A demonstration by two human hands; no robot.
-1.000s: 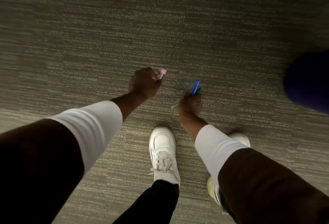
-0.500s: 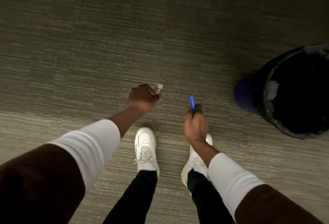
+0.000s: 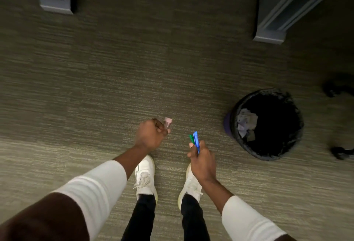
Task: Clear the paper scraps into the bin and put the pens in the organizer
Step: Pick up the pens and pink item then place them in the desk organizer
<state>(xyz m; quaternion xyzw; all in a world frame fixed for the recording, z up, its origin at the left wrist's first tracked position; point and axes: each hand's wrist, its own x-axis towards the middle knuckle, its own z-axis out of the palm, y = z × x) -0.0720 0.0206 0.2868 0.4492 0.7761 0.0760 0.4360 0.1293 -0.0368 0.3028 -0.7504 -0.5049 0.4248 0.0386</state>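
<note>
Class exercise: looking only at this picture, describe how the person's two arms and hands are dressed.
Both hands, the left hand and the right hand, are bare: no gloves, rings or watch show. Each forearm wears a snug white sleeve, the other white sleeve matching it, ending short of the wrist. Above these, nearer the camera, a dark brown outer sleeve covers each upper arm.

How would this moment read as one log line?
left hand: pink-capped pen | right hand: blue pen, green pen | bin: paper scraps inside
</note>
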